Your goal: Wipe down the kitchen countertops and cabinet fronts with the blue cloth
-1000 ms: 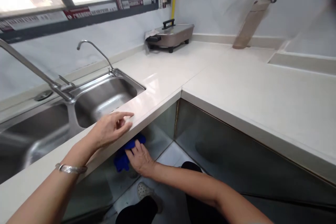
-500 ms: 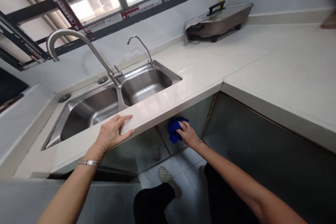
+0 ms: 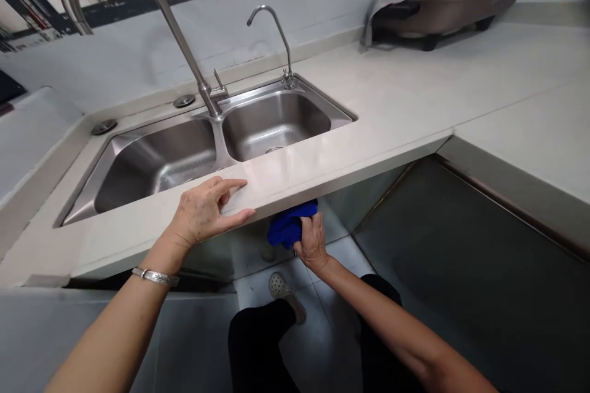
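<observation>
The largest item is the white, glossy slab countertop (image 3: 415, 86), which turns a corner at the right. Below it are dark grey-green, reflective cabinet panels (image 3: 474, 258). A double-bowl stainless steel sink (image 3: 221, 148) is set into the countertop, with a tall, curved metal tap (image 3: 175, 26) at its rear. A brown, rectangular electric pan (image 3: 461, 12) on short black feet stands near the back wall.

The left hand (image 3: 203, 209) rests at the countertop's front edge, thumb and forefinger spread, holding nothing; it appears to serve as a brace. The right hand (image 3: 312, 242) grasps a bunched, bright blue cloth (image 3: 288, 226) by its right side. The cloth is just below the countertop's front edge, before the sink-side panel; firm contact cannot be confirmed.

Judgement: the step in hand appears to be wiping the cabinet front beneath the lip. The next move calls for a firm hold, the cloth pressed flat, and knuckles clear of the edge.
</observation>
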A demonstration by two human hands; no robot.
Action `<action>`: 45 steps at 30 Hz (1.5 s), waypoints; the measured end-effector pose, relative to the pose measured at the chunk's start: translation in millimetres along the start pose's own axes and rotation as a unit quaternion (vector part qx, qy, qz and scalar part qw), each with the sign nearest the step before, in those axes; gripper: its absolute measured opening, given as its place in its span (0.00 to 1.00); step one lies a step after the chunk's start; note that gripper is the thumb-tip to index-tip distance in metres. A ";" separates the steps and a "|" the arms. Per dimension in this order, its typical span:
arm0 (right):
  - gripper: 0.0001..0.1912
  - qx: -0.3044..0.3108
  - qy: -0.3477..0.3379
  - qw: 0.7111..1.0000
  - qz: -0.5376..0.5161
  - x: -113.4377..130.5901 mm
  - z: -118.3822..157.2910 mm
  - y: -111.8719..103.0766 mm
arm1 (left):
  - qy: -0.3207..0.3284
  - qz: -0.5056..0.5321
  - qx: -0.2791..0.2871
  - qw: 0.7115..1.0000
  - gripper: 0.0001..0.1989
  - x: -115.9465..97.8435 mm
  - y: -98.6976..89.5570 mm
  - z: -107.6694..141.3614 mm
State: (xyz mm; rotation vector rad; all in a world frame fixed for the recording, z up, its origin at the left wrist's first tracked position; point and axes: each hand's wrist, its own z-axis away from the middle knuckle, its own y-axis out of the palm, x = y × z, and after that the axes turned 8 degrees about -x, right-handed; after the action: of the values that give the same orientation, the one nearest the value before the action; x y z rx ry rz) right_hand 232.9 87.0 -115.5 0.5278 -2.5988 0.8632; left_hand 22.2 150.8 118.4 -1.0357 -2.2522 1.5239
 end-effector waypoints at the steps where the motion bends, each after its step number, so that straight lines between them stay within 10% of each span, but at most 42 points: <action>1: 0.33 -0.005 -0.014 1.000 0.002 -0.1 1.4 0.5 | -0.003 0.004 0.000 1.000 0.26 0.0 0.1 -0.2; 13: 0.19 0.092 -0.074 0.992 0.042 9.4 1.6 17.7 | 0.002 -0.036 0.002 0.999 0.27 -2.3 -1.7 -2.0; 20: 0.19 0.211 -0.214 0.952 0.060 -48.1 16.9 22.5 | 0.013 -0.091 -0.003 0.996 0.27 -4.9 -2.6 1.0; 29: 0.12 0.284 -0.199 0.934 0.086 -140.3 29.7 -6.1 | 0.015 -0.073 -0.024 0.997 0.28 -1.3 1.6 3.5; 37: 0.31 0.157 -0.044 0.985 0.065 -103.8 24.5 -10.6 | 0.033 -0.073 -0.023 0.997 0.29 -0.1 2.0 0.8; 41: 0.28 -0.009 -0.020 1.000 -0.019 -67.7 13.9 4.5 | 0.040 -0.065 -0.018 0.997 0.28 0.3 1.4 1.1; 45: 0.25 -0.050 -0.033 0.998 0.010 -63.4 33.3 32.1 | 0.050 -0.051 -0.011 0.997 0.27 0.9 -0.2 0.7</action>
State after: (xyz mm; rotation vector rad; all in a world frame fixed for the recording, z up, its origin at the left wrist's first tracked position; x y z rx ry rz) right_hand 266.7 105.1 -184.1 0.5116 -2.6946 0.7281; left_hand 21.1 150.9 118.1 -0.9644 -2.2214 1.3787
